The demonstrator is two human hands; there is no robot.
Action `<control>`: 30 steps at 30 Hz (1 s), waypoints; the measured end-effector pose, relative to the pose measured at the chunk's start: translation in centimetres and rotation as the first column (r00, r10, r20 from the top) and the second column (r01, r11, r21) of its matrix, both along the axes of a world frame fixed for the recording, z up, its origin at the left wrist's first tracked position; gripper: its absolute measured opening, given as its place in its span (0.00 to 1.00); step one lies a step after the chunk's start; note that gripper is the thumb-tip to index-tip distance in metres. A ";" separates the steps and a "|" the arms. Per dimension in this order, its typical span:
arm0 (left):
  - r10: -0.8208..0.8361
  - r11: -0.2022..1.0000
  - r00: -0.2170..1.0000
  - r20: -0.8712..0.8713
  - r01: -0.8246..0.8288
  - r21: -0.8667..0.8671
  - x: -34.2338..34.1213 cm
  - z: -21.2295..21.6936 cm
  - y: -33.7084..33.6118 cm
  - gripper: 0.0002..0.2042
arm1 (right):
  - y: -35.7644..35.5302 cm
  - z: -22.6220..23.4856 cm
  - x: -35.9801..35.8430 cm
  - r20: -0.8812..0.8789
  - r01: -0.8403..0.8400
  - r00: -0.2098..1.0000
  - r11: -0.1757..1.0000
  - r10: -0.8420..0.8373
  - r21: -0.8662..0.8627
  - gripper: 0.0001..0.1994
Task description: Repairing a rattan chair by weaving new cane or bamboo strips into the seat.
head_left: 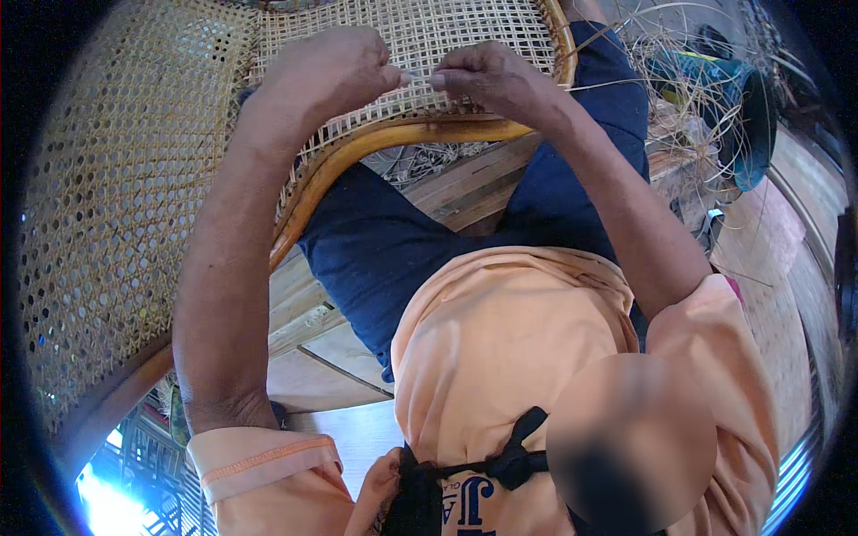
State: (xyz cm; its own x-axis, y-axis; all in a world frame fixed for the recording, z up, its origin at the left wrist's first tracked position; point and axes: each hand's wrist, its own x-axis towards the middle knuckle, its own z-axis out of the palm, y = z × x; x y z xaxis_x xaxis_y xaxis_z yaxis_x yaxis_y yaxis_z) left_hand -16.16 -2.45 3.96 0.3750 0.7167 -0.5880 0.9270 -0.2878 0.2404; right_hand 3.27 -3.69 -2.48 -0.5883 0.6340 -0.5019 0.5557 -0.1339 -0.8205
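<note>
Fingers [460,61], L hand [344,71] & R hand [496,76]: pinched tog., can't tell on what; cane weave [420,36] prob. light, springy; grip stiff rim [429,132].

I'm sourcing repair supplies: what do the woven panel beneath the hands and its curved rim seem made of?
Woven panel: probably cane, matte, from its thin, pale strands. Curved rim: likely rattan or bent wood, varnished, given its glossy amber surface.
</note>
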 end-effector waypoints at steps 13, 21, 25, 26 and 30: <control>-0.143 0.987 0.983 -0.113 0.134 -0.085 5.3 -2.3 -0.9 0.10 | -0.3 -1.5 2.6 0.142 0.035 0.989 0.994 -0.050 0.108 0.13; -0.248 0.966 0.961 -0.124 0.237 -0.099 6.3 -2.2 -0.2 0.10 | -0.4 -1.7 2.5 0.132 0.056 0.989 0.993 -0.069 0.101 0.13; -0.317 0.943 0.930 -0.189 0.286 -0.172 7.5 -1.4 0.5 0.10 | -0.4 -1.7 2.3 0.167 0.085 0.981 0.991 -0.102 0.106 0.12; -0.317 0.942 0.930 -0.188 0.287 -0.172 8.3 -1.1 0.7 0.10 | -0.5 -2.1 2.4 0.156 0.080 0.983 0.991 -0.096 0.106 0.12; -0.430 0.896 0.876 -0.220 0.384 -0.221 10.0 -0.5 1.0 0.11 | -0.7 -3.5 2.6 0.152 0.003 0.987 0.971 -0.041 0.241 0.12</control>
State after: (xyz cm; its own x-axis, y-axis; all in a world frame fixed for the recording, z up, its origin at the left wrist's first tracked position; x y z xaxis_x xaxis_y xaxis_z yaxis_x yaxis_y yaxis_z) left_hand -6.20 -1.46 3.45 0.4316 0.4171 -0.7998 0.7715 -0.6302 0.0877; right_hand 5.92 -4.44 -5.96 -0.4998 0.7585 -0.4181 0.6777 0.0419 -0.7341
